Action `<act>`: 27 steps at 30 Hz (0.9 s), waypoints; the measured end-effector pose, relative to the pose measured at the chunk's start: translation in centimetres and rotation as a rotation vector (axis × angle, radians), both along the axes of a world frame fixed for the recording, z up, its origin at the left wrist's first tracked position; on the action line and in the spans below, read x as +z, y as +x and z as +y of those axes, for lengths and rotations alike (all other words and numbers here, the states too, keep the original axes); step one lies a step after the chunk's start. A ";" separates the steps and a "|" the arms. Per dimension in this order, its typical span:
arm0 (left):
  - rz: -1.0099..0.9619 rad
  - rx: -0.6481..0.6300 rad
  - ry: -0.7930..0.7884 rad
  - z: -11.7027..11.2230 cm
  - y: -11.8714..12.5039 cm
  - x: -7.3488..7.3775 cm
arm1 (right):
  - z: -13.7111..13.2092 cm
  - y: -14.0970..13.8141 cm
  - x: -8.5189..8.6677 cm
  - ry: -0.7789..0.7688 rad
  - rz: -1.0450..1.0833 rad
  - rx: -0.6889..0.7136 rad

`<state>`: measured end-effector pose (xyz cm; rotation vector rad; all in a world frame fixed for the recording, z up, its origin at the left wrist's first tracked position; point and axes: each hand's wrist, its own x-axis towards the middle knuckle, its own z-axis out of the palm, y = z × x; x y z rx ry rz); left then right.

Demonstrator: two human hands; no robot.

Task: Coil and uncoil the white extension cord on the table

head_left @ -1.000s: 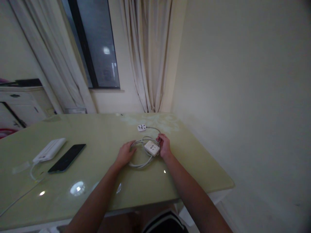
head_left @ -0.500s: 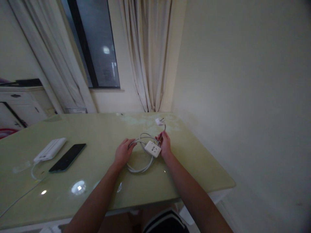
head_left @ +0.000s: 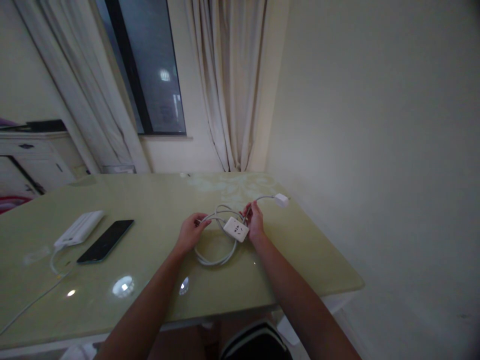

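Note:
A white extension cord (head_left: 216,263) is looped into a loose coil near the middle of the table. Its socket block (head_left: 236,229) sits at the coil's right side, sockets facing up. My left hand (head_left: 191,231) is closed on the coil's left side. The cord also passes through the closed fingers of my right hand (head_left: 255,221), right beside the socket block. From that hand the cord's end runs out to the right, to a white plug (head_left: 281,200). My fingertips partly hide the cord on both sides.
On the left of the pale green table (head_left: 157,197) lie a black phone (head_left: 105,242) and a white power bank (head_left: 79,228) with a white cable (head_left: 35,301). A wall (head_left: 375,150) borders the right side. Curtains (head_left: 228,90) and a window (head_left: 155,70) are behind.
The plug has swung from above my right hand out to the right, and its cord end now stretches sideways. Both hands stay almost in place, with the coil between them.

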<state>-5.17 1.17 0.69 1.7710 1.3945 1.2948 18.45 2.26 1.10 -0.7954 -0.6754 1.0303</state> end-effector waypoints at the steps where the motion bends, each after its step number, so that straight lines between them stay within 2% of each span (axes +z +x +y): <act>1: -0.004 -0.003 -0.012 0.1 0.0 0.0 | 0.0 0.0 0.0 0.000 0.012 0.003; 6: 0.013 -0.007 -0.050 0.2 -0.1 -0.1 | -0.1 0.1 0.1 -0.007 0.032 0.039; 11: 0.130 0.123 0.000 -0.2 0.5 0.1 | -0.2 -0.1 0.3 -0.015 0.059 0.044; 16: 0.286 0.239 0.101 -1.1 1.0 0.5 | -0.7 -0.5 0.7 0.099 -0.165 0.006; 19: 0.331 0.280 0.073 -1.5 0.9 1.0 | -1.1 -0.8 1.0 0.123 -0.335 0.013; 23: 0.208 0.287 -0.009 -1.5 0.4 1.5 | -0.9 -0.8 0.5 0.138 -0.402 0.023; 27: -0.013 0.202 -0.040 -1.2 0.3 1.7 | -0.2 -0.5 -0.3 0.200 -0.450 0.116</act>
